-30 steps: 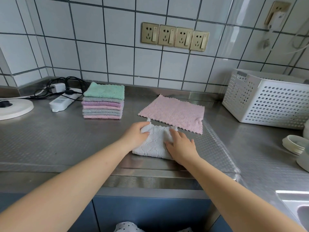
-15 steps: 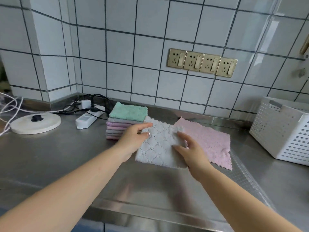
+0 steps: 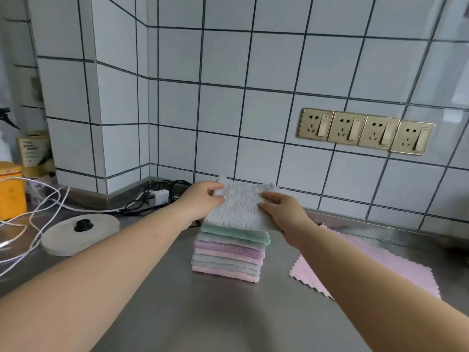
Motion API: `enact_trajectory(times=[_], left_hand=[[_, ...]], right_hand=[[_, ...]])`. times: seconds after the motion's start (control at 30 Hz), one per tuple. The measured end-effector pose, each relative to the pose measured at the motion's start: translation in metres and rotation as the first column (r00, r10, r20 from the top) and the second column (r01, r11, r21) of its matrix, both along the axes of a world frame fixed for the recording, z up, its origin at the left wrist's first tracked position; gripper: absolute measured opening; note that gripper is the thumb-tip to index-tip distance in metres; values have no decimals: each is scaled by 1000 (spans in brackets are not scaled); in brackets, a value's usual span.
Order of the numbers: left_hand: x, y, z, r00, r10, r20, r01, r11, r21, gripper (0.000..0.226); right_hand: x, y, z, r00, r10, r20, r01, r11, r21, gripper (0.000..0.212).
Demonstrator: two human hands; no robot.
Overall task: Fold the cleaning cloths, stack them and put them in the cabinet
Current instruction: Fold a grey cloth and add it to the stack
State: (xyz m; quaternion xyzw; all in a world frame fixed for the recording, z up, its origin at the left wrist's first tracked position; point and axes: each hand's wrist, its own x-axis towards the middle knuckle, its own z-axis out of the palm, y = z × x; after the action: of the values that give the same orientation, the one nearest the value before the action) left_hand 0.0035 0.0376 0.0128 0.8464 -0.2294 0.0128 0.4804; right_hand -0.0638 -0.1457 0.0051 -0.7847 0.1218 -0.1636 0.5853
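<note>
Both my left hand and right hand now grip grey cloth over stack, off table; pink cloth at 3 o'clock is next.

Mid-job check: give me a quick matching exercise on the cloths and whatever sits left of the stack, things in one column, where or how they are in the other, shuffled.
Things:
1. grey folded cloth
2. green cloth
3. pink cloth
4. round lid

States:
A. spread flat on the counter, right of the stack
B. held by left hand and right hand over the stack
C. on the counter, left of the stack
D. top layer of the stack

Pairs: 1-B, 2-D, 3-A, 4-C
</note>
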Motion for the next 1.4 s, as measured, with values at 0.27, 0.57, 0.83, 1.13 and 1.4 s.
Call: enact_trajectory(times=[0.27,0.57,0.83,1.13,1.4], left_hand=[[32,-7,-18,998,53,26,-56,986,158,42],[43,-6,-26,999,47,26,-53,930,365,25],[40,-57,-11,954,-79,288,-114,795,595,26],[52,-43,-68,992,-70,109,-22,735,677,52],[41,-37,-68,997,49,60,-76,749,658,59]], right_hand=[[34,-2,-18,994,3,-110,-20,989,-149,39],[40,-4,-21,977,-37,-208,-50,915,-399,43],[77,17,-4,983,-68,-173,-113,524,-844,40],[60,21,-55,924,-96,-369,-240,607,-758,51],[49,19,-63,910,-198,-363,-116,721,-683,67]])
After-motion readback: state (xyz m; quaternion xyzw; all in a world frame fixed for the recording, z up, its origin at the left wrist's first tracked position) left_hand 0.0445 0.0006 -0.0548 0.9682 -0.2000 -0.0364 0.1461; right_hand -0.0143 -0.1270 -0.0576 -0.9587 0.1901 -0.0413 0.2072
